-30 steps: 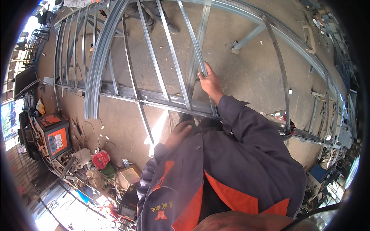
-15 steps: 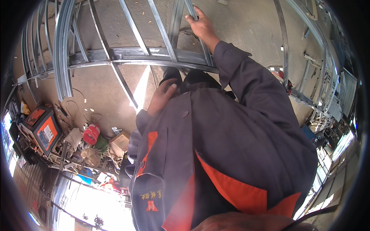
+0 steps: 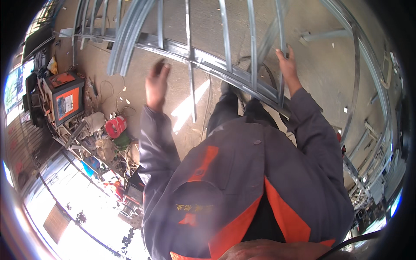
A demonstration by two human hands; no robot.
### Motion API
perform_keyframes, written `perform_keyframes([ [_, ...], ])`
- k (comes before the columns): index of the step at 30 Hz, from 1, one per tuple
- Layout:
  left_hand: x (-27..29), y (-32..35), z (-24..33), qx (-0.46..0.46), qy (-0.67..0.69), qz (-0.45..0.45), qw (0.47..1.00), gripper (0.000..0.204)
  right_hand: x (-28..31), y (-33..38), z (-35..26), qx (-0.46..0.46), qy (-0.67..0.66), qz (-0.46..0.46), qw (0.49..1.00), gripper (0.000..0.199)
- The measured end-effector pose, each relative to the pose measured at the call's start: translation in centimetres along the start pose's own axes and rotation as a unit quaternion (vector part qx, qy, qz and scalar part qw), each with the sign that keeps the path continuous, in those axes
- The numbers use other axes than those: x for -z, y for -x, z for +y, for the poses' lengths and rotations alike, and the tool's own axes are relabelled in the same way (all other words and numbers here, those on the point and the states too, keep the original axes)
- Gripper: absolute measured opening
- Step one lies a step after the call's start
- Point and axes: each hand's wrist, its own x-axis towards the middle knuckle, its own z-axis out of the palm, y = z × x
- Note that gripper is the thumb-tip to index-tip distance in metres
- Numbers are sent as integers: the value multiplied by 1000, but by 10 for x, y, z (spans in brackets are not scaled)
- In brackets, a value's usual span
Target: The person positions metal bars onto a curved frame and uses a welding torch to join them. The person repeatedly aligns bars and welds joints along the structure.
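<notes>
Right hand was wrapped around one upright bar of a grey metal frame, fingers closed on the bar, arm stretched out ahead. Left hand was raised in the air, blurred, fingers loosely curled and holding nothing; it hung just short of the frame's long cross rail, not touching it as far as could be seen. The frame lay out across the concrete floor, with several thin bars running up from the cross rail and a curved outer rail bending round on the right. The held bar sat toward the right part of the frame, meeting the cross rail below the hand.

Person wore a grey jacket with orange panels, seen from above. A black cable ran on the floor behind the bars near the right hand. Off to the left stood an orange and black machine box, next to it a red round object and a heap of scrap and tools. More metal parts lay at the far right edge.
</notes>
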Motion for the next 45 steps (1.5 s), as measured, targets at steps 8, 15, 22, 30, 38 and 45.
perform_keyframes([
  [8,77,-115,-85,7,-546,187,817,61,34,23,-14,-24,-29,32,999,68],
  [15,95,-138,-91,-46,-594,150,789,40,68,52,-9,-28,-14,122,992,60],
  [22,73,-75,-46,54,-246,-66,966,29,49,67,-27,78,-22,153,985,49],
  [30,-5,116,27,164,148,-120,968,11,-19,123,-128,113,-133,-228,958,47],
  [38,-126,199,72,55,-67,-191,978,26,-26,155,-152,-125,-421,-317,840,74],
  [45,-190,195,97,29,57,-339,939,46,57,77,-101,-124,-363,-80,920,34],
])
